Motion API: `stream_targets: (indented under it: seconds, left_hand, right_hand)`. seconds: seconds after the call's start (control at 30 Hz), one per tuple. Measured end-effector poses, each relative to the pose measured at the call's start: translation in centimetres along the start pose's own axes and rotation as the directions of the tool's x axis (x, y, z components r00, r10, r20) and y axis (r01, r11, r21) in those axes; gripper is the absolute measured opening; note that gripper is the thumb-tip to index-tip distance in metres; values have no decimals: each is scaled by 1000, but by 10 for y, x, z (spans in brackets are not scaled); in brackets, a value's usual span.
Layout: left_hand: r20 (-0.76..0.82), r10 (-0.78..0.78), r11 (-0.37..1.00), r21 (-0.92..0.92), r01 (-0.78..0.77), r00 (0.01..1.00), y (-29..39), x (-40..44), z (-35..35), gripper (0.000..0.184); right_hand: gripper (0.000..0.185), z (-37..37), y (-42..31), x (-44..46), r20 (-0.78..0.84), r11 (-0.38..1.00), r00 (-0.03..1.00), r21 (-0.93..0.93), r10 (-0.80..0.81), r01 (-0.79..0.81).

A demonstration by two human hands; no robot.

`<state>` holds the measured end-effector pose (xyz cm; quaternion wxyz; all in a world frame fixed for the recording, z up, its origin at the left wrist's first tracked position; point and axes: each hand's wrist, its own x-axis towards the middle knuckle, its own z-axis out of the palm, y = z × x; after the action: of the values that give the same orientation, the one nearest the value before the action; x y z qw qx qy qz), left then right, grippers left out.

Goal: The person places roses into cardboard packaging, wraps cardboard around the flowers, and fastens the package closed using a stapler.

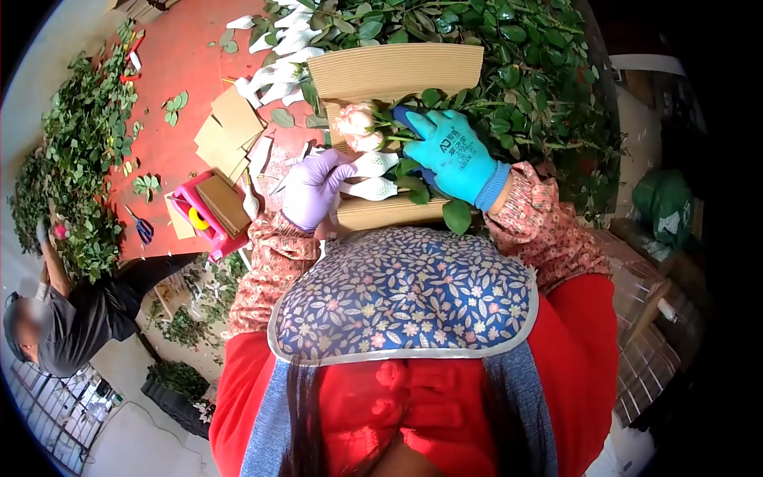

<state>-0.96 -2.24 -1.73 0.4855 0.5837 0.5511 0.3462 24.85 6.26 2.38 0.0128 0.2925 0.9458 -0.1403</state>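
My left hand (pixel 311 189), in a thin purple glove, has its fingers curled together at the tip of a rose bud in a white mesh sleeve (pixel 375 164). Just below lies a second sleeved bud (pixel 372 189). My right hand (pixel 453 155), in a teal coated glove, is bent over the rose stems behind the buds; its palm side is hidden. Pale pink roses (pixel 358 126) without sleeves lie above, beside a sheet of corrugated cardboard (pixel 397 71). More of this cardboard (pixel 397 215) runs under the flowers, close to my apron.
Leafy rose stems (pixel 548 95) are heaped at right and back. White-sleeved buds (pixel 278 75) lie beyond the cardboard. On the red table (pixel 179 48) are card pieces (pixel 226 131), a pink holder (pixel 203 211) and scissors (pixel 141 226). Another person (pixel 87 318) works among foliage at left.
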Motion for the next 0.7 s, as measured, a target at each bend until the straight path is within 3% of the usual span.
stream_targets:
  seconds: [0.1, 0.17, 0.23, 0.3, 0.33, 0.37, 0.43, 0.47, 0.53, 0.57, 0.6, 0.63, 0.67, 0.7]
  left_hand:
    - [-151, 96, 989, 130, -77, 984, -12, -11, -17, 10]
    - [-301, -76, 964, 222, 148, 951, -12, -36, -51, 8]
    - [-179, -209, 968, 105, 229, 962, -48, -86, -88, 9]
    - [15, -539, 796, 337, 503, 842, -64, -141, -104, 16]
    - [56, -523, 710, 581, 398, 850, -69, -164, -105, 28]
    - [71, -594, 618, 678, 398, 802, -78, -192, -103, 40]
    - [-3, -540, 471, 828, 306, 841, -73, -205, -90, 52]
    - [-37, -542, 507, 782, 363, 839, -70, -187, -85, 52]
    - [-242, -352, 581, 702, 413, 904, -83, -147, -68, 35]
    - [-341, -168, 554, 744, 375, 925, -89, -122, -62, 40]
    - [-453, -233, 515, 693, 504, 861, -80, -86, -57, 50]
    - [-536, -185, 470, 687, 553, 824, -81, -57, -56, 57]
    - [-569, -283, 399, 663, 634, 772, -88, -33, -60, 64]
    - [-609, -212, 358, 680, 640, 764, -105, -20, -59, 53]
  right_hand:
    - [25, 7, 0, 2, -66, 1000, 998, 25, -1, 2]
    - [25, 3, 2, 2, -7, 997, 999, 69, 36, -36]
    - [28, 3, 4, 1, -55, 995, 998, 100, 2, 3]
    - [34, 0, 7, 1, -61, 995, 998, 102, -6, 12]
    - [39, 0, 9, 2, -69, 994, 998, 106, -14, 21]
    - [39, -2, 8, 2, -6, 988, 1000, 152, 28, -26]
    - [42, 0, 11, 2, -57, 983, 998, 184, 13, -2]
    - [42, -3, 9, 4, -50, 983, 999, 182, 2, 7]
    - [44, -16, 6, 7, -58, 949, 997, 315, 49, -29]
    - [44, -19, 5, 9, -56, 953, 998, 301, 36, -17]
    - [45, -21, 3, 10, -59, 933, 997, 359, 52, -28]
    - [46, -25, 2, 11, -62, 910, 996, 414, 71, -39]
    - [43, -31, 1, 11, -90, 932, 995, 362, 33, 2]
    - [43, -35, 1, 12, -97, 938, 995, 346, 29, 6]
